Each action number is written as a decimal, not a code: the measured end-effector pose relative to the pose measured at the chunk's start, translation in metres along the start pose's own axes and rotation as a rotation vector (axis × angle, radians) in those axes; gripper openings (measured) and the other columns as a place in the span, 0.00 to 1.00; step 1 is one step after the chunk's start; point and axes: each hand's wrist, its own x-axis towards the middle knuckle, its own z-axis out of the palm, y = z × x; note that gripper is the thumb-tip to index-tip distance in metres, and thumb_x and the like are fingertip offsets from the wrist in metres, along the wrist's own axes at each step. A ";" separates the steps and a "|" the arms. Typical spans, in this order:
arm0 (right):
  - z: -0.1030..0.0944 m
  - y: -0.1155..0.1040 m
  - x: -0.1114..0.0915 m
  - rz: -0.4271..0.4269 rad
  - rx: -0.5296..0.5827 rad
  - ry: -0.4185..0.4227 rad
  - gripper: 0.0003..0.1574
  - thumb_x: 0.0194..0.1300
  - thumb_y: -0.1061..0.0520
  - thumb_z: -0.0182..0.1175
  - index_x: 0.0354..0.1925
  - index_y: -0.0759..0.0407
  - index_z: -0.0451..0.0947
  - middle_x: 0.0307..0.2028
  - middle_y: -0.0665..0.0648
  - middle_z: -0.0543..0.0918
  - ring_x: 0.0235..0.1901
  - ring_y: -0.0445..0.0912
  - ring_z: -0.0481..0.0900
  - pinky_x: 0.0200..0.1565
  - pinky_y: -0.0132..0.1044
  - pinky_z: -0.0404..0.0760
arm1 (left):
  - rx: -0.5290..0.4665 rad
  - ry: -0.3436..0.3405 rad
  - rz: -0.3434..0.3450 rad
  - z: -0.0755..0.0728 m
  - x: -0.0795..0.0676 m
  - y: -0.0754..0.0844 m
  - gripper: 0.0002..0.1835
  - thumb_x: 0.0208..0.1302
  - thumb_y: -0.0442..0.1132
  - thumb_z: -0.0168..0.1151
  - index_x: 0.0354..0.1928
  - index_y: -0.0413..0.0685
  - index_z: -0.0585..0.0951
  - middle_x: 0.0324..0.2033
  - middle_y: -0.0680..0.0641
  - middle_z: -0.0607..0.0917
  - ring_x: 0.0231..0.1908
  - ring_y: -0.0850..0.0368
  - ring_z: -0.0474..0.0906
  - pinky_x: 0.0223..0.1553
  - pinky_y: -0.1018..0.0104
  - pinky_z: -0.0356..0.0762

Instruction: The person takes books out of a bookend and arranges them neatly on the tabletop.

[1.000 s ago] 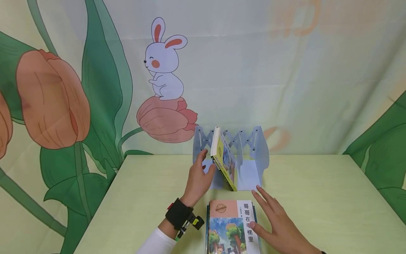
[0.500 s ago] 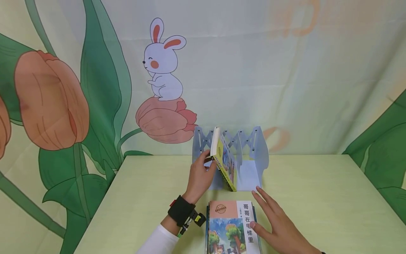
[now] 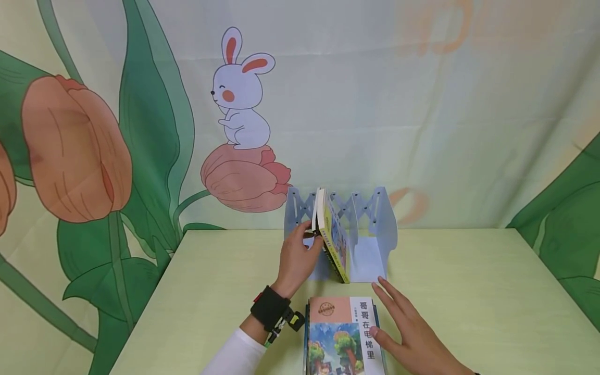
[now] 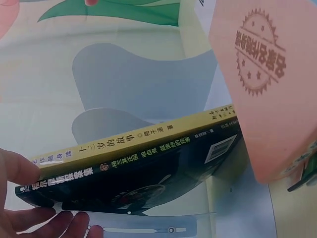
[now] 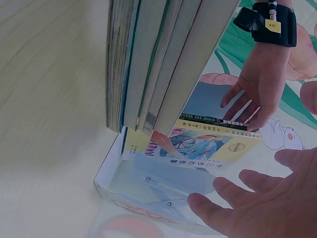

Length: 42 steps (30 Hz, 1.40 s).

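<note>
In the head view my left hand (image 3: 297, 263) holds the near upper end of a yellow book (image 3: 338, 242) and a dark-covered book (image 4: 148, 191) that lean together in a light blue bookend rack (image 3: 390, 224). The left wrist view shows the thumb at the yellow spine and the other fingers against the dark book's cover. Both books tilt, upper ends to the left. My right hand (image 3: 414, 330), fingers spread and holding nothing, hovers by the right edge of a stack of books (image 3: 335, 311). A pink-and-white cover with a tree picture tops that stack.
The rack stands at the back of the pale table (image 3: 469, 291), with a divider (image 3: 354, 219) right of the leaning books. Behind the table hangs a cloth backdrop (image 3: 469, 130) printed with tulips and a rabbit. The stack lies flat in front of the rack.
My left hand has moved slightly right and closed its fingers on the leaning books. A gap now shows between them at the top. The right hand has stayed about where it was.
</note>
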 end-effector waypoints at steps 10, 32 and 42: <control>-0.002 -0.003 -0.001 0.020 0.008 -0.009 0.50 0.67 0.42 0.61 0.77 0.33 0.45 0.77 0.49 0.52 0.72 0.56 0.60 0.59 0.62 0.72 | 0.113 0.005 0.056 0.004 0.004 0.003 0.25 0.69 0.45 0.56 0.64 0.40 0.73 0.28 0.48 0.81 0.19 0.59 0.70 0.20 0.69 0.62; -0.001 0.001 -0.001 0.004 -0.034 0.004 0.49 0.68 0.43 0.60 0.77 0.34 0.44 0.77 0.45 0.52 0.71 0.52 0.62 0.57 0.57 0.76 | 0.249 0.083 0.091 0.011 0.006 0.004 0.25 0.74 0.44 0.49 0.69 0.46 0.69 0.16 0.49 0.76 0.10 0.61 0.62 0.14 0.69 0.54; -0.003 0.000 0.000 -0.024 -0.027 0.028 0.51 0.67 0.44 0.62 0.78 0.35 0.45 0.77 0.46 0.52 0.71 0.54 0.62 0.57 0.59 0.75 | 0.266 0.126 0.139 0.003 0.008 0.016 0.24 0.75 0.44 0.47 0.68 0.42 0.71 0.15 0.49 0.77 0.10 0.62 0.60 0.15 0.69 0.54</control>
